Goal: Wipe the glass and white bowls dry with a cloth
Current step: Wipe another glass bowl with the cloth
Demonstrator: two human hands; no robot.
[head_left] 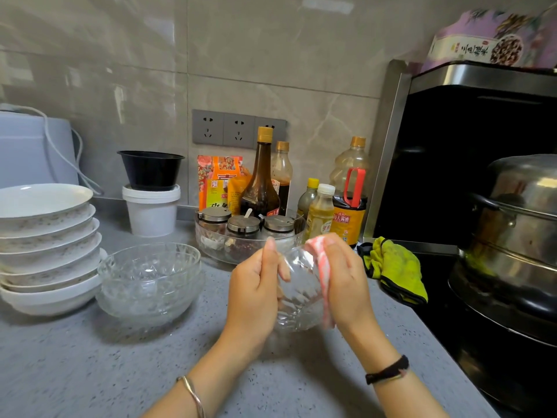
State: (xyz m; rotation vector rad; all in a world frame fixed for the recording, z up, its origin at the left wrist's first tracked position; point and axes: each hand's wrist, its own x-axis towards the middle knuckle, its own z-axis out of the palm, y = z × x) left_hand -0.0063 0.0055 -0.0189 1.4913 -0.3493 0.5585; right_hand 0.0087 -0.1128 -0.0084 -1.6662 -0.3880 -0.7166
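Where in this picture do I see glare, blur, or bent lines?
Head view: pale glare streaks the wall tiles; the box at top right is blurred; the wide lens leans the steel frame; the glass bowl, held by the left hand and the right hand with the cloth, looks sharp.

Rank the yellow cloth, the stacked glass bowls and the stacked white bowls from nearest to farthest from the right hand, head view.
1. Yellow cloth, just right of the right hand.
2. Stacked glass bowls, off to the left.
3. Stacked white bowls, far left.
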